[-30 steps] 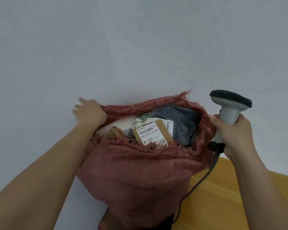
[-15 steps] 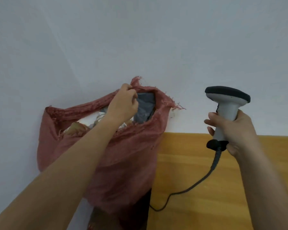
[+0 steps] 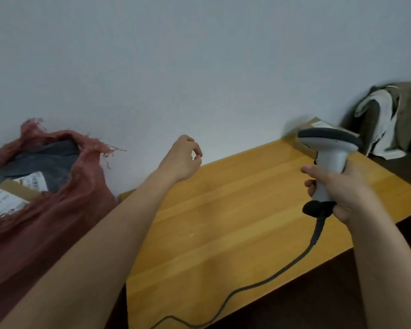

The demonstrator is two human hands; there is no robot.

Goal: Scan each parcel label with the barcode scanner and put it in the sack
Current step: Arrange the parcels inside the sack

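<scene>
The red woven sack (image 3: 57, 222) stands at the left with its mouth open. Inside it lie a grey mailer (image 3: 45, 160) and a labelled cardboard parcel (image 3: 12, 198). My left hand (image 3: 183, 160) hovers over the far left edge of the wooden table (image 3: 223, 222), fingers loosely curled and holding nothing. My right hand (image 3: 337, 191) grips the handle of the white barcode scanner (image 3: 328, 153), held upright above the table's right side. A cardboard parcel (image 3: 316, 127) with a white label sits at the table's far right corner, partly hidden behind the scanner head.
The scanner's black cable (image 3: 271, 281) trails across the table to its near edge. A pile of beige and white cloth (image 3: 387, 119) lies against the wall beyond the table's right end. A pale wall runs along the back.
My left hand has let go of the sack's rim and moved right over the table. The view has swung right, bringing the table, a parcel and the cloth pile into sight.
</scene>
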